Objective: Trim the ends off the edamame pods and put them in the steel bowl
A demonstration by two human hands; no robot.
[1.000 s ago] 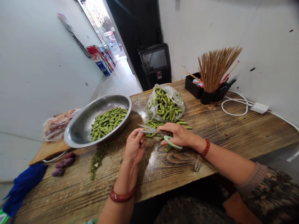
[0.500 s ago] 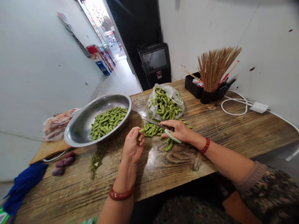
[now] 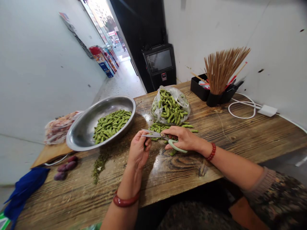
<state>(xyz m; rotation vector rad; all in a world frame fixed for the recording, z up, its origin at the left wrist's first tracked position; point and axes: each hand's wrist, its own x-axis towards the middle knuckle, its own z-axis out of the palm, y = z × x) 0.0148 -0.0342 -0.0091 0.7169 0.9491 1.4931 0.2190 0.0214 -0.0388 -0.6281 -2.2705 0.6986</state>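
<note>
My right hand [image 3: 183, 138] grips a pair of scissors [image 3: 176, 146] with pale green handles, the blades pointing left and slightly parted. Their tips reach the fingers of my left hand [image 3: 139, 148], which is closed on an edamame pod mostly hidden by the fingers and blades. Under and behind the scissors lies a loose pile of edamame pods [image 3: 157, 127]. Just beyond it stands an open clear plastic bag [image 3: 183, 99] full of more pods. To the left, a wide steel basin [image 3: 81, 127] rests tilted in view, with many pods [image 3: 111, 125] in it.
Small green trimmings [image 3: 99, 166] lie in front of the basin. Several purple-red bulbs [image 3: 71, 165], a blue cloth [image 3: 25, 188] and a bag of meat [image 3: 59, 127] are at left. Skewers [image 3: 219, 72] stand in a black holder [image 3: 199, 90] near a white cable [image 3: 242, 116].
My right hand has brought the scissors' blades left and down to my left fingertips, over the pod there. My left hand has barely shifted.
</note>
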